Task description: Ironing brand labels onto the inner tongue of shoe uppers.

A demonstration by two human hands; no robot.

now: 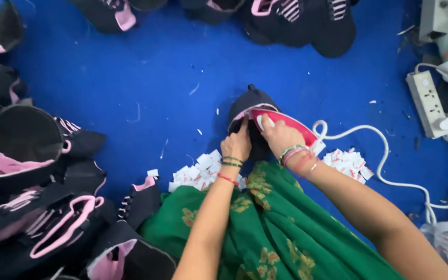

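Note:
A black shoe upper [252,101] with pink lining stands on the blue mat [146,78] just beyond my knees. My left hand [237,144] pinches its near edge. My right hand [281,136] grips a pink and white clothes iron [292,124], which is pressed against the upper's right side. The iron's white cord [385,161] loops off to the right. My lap is covered by green patterned cloth [276,228].
Piles of black and pink shoe uppers [37,176] fill the left side, and more uppers [296,21] lie along the far edge. Heaps of small white and red paper tags [200,173] sit by my knees. A white power strip [427,103] lies at the right.

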